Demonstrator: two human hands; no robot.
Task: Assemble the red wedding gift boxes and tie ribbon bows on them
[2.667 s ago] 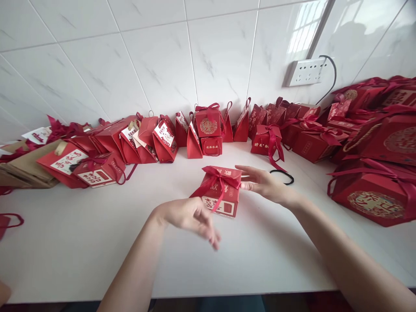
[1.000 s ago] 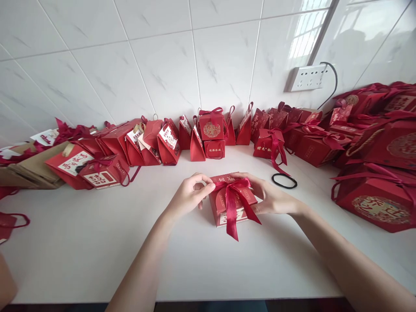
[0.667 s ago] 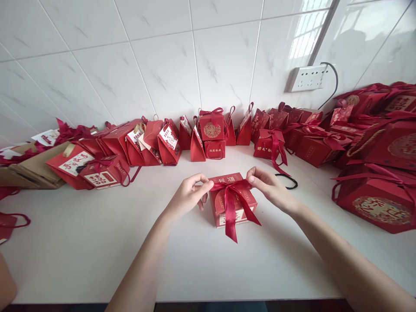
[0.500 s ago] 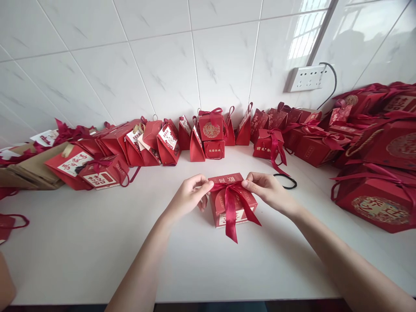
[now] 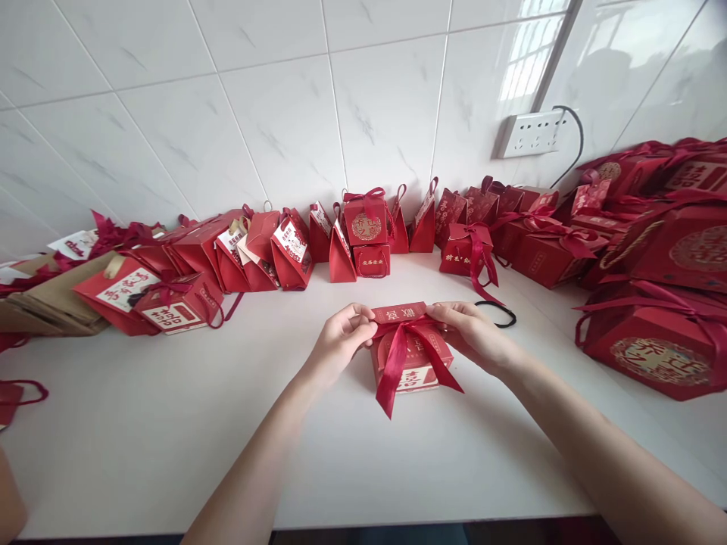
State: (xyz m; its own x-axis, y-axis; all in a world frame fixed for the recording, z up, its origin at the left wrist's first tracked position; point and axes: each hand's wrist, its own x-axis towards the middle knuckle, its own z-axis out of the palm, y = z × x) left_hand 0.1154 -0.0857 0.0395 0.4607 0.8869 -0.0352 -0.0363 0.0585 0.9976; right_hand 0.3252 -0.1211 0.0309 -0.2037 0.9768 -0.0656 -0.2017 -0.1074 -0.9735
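Note:
A small red gift box (image 5: 406, 311) with printed characters stands on the white table before me. Tied across its top is a dark red satin ribbon (image 5: 396, 362) in a bow, both tails hanging over the front. My left hand (image 5: 344, 337) pinches the bow's left loop between thumb and fingers at the box's upper left. On the other side my right hand (image 5: 471, 333) is closed at the ribbon's right loop, its thumb by the box's back right corner; its curled fingers are partly hidden. Just behind that hand lies a black hair tie (image 5: 503, 313).
Red gift boxes line the tiled wall, among them a two-box stack (image 5: 372, 260) at centre. Larger boxes (image 5: 659, 356) are piled on the right. Flat brown bags (image 5: 54, 306) lie left. A power strip (image 5: 531, 135) hangs on the wall. Part of someone's arm (image 5: 8, 496) shows lower left.
My right thumb has shifted from the bow's right loop toward the box's back corner. The left tail has swung left, and the right tail slightly right. My left hand keeps its pinch.

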